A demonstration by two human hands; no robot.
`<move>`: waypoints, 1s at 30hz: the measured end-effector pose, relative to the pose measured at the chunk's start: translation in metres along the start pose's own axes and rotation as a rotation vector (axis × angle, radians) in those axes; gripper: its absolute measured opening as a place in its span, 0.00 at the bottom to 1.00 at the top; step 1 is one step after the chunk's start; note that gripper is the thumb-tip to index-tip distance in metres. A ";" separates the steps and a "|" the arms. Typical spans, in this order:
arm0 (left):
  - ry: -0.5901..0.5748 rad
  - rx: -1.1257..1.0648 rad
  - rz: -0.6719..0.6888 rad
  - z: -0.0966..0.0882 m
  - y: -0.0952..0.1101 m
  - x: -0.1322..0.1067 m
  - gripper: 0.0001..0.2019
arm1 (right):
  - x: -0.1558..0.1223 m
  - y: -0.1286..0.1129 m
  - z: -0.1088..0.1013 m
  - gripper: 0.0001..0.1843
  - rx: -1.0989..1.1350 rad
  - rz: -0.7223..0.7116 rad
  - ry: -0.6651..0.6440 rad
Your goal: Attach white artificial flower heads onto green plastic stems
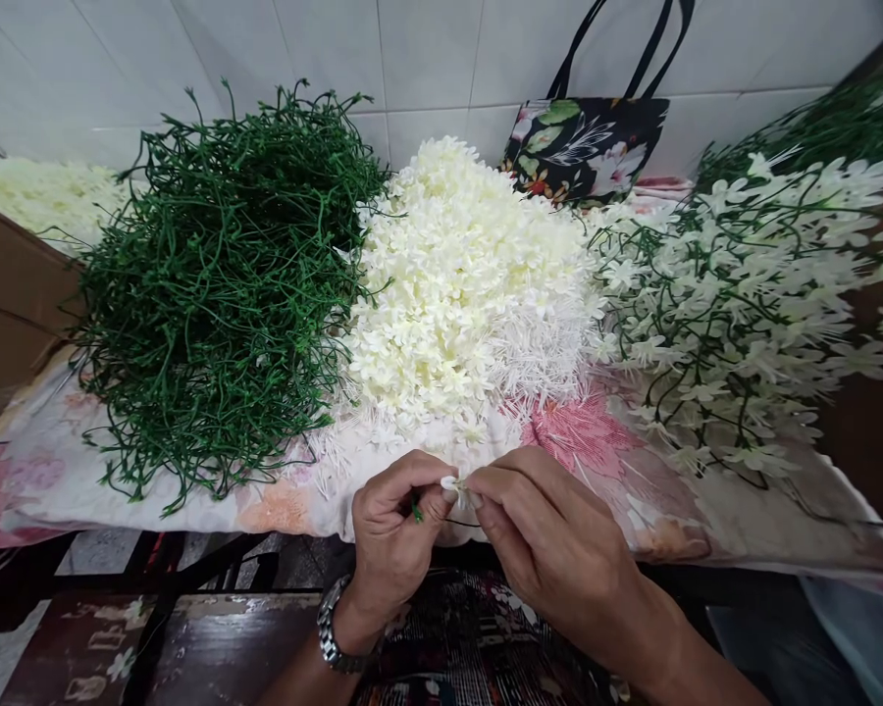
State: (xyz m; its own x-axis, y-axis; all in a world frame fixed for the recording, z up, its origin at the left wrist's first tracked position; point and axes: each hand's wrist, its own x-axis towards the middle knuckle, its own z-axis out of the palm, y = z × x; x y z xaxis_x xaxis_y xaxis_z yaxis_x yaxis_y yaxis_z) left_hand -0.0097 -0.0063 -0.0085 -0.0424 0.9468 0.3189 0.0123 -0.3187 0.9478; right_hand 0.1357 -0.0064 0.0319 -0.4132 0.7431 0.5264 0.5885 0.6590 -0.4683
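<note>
My left hand (393, 534) and my right hand (548, 534) meet at the table's near edge. Their fingertips pinch one small white plastic flower (454, 483) between them. A thin green stem (416, 509) shows inside the curled fingers of my left hand, which wears a metal watch (333, 632). Just beyond the hands lies a big heap of loose white flowers (463, 284). To its left is a mound of bare green stems (225, 284). On the right lies a pile of stems fitted with white flowers (743, 294).
A floral cloth (596, 436) covers the table. A dark floral tote bag (585, 147) leans on the tiled wall behind. More white flowers (44, 191) sit at the far left beside a brown box (7, 284). A dark stool (191, 642) stands below.
</note>
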 end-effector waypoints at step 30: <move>-0.016 -0.126 -0.137 -0.001 -0.010 -0.007 0.05 | -0.002 0.004 0.009 0.03 0.154 0.120 0.089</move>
State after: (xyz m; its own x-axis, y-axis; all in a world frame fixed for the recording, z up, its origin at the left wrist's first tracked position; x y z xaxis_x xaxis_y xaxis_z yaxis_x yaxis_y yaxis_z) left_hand -0.0109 -0.0095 -0.0205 -0.0188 0.9819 0.1883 -0.1177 -0.1892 0.9749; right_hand 0.1323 -0.0043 0.0224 -0.2793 0.8086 0.5178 0.5140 0.5814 -0.6307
